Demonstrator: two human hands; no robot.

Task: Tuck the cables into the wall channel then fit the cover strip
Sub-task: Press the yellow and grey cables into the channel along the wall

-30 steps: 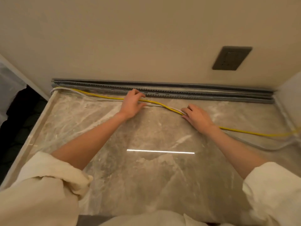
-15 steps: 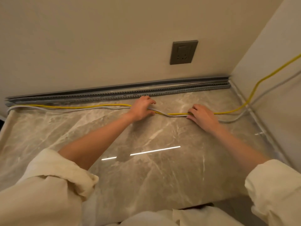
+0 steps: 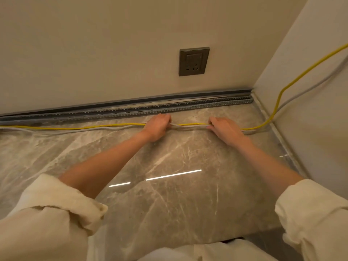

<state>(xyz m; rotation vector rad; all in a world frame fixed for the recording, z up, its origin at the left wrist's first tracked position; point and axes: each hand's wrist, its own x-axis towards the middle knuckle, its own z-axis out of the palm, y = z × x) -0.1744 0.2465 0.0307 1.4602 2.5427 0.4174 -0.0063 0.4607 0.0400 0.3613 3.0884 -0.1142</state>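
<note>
A yellow cable [image 3: 105, 126] and a grey cable [image 3: 113, 129] run side by side along the marble floor, just in front of the wall. My left hand [image 3: 158, 127] and my right hand [image 3: 224, 130] each grip the bundled cables, a short stretch of cable [image 3: 190, 125] taut between them. Behind the hands a grey slotted wall channel [image 3: 188, 107] lies open along the foot of the wall, with a grey strip [image 3: 169, 97] above it against the wall. To the right both cables climb the side wall [image 3: 293, 78].
A dark grey wall socket [image 3: 194, 61] sits above the channel. The side wall [image 3: 310, 110] closes the corner on the right. The glossy marble floor [image 3: 169, 194] reflects a ceiling light. My white sleeves fill the lower corners.
The view swung right, bringing the corner and socket towards the middle. Both hands slid right along the cables and drew them straighter, parallel to the channel and closer to it.
</note>
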